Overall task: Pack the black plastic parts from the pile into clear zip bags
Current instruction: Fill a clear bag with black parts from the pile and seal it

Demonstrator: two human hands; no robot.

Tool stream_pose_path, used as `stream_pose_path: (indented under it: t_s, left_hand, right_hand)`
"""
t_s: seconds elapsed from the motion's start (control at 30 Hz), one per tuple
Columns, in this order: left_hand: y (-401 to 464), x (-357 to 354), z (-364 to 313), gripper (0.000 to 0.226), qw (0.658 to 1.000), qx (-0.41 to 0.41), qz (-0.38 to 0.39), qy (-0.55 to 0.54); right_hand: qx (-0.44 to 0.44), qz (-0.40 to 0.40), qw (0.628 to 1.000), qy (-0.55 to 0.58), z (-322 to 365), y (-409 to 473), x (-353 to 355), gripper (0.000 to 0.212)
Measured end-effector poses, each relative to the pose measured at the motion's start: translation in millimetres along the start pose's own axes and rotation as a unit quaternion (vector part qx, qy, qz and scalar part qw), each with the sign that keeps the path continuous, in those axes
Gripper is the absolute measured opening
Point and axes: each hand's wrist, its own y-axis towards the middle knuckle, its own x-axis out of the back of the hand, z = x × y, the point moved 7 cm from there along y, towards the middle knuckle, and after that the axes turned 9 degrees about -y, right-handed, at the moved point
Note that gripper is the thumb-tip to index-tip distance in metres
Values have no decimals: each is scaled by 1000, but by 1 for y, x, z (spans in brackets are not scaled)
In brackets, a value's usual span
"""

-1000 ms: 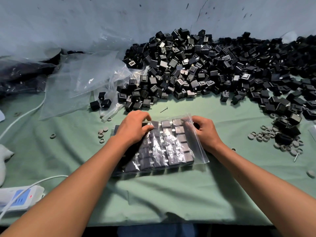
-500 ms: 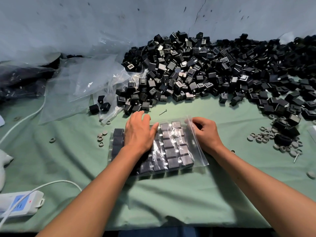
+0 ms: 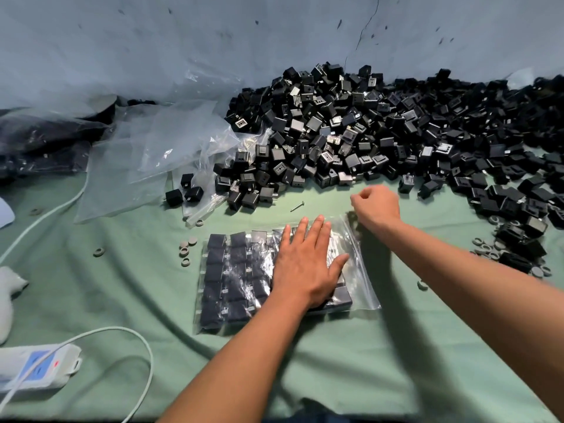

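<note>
At the near left edge a white power strip (image 3: 33, 372) with a blue label lies on the wrinkled pale green cloth (image 3: 366, 361) that covers the table, and a white cable (image 3: 134, 337) loops out from it.

Beyond that, in the middle of the cloth, a clear plastic zip bag (image 3: 361, 288) lies flat, filled with black square plastic parts (image 3: 218, 270) set in neat rows. The left hand (image 3: 306, 267) rests palm down on the right half of this bag, its fingers straight and slightly spread, pressing on the parts through the plastic. The bag's right end, free of parts, sticks out past the hand.

Just left of the bag a few small grey rubber rings (image 3: 185, 253) lie loose on the cloth.

The right hand (image 3: 377, 207) is at the bag's far right corner, fingers curled in and tips drawn together; whether they pinch the plastic there cannot be told, as the hand is blurred.

Slightly further, left of the right hand, a small metal screw (image 3: 297, 206) lies by itself on the cloth.

On the far side a large pile of loose black plastic parts (image 3: 381, 132) spreads from the centre to the right edge, against the grey-blue wall (image 3: 183, 41). To the left of the pile empty clear plastic bags (image 3: 158, 154) lie crumpled, with two black parts beside them. More grey rings (image 3: 488, 250) are scattered near the right end of the pile.
</note>
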Motion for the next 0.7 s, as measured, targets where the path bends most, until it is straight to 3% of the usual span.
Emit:
stream_pose_path:
  t_s: [0.07, 0.2, 0.43, 0.6, 0.7]
  left_hand:
    - [1, 0, 1, 78, 1000, 4, -3, -1]
    - [2, 0, 1, 73, 1000, 4, -8, -3]
    - [3, 1, 1, 71, 1000, 1, -9, -6]
    - [2, 2, 1, 70, 1000, -1, -15, -8]
    - [2, 3, 2, 69, 1000, 0, -15, -6]
  right_hand:
    - [69, -60, 989, -118, 24, 16, 11, 20]
    - [117, 54, 969, -211, 43, 39, -14, 55]
    - [146, 40, 976, -155, 35, 34, -12, 16]
    - [164, 89, 981, -58, 3, -13, 15, 34]
    - [226, 114, 964, -77, -17, -55, 29, 31]
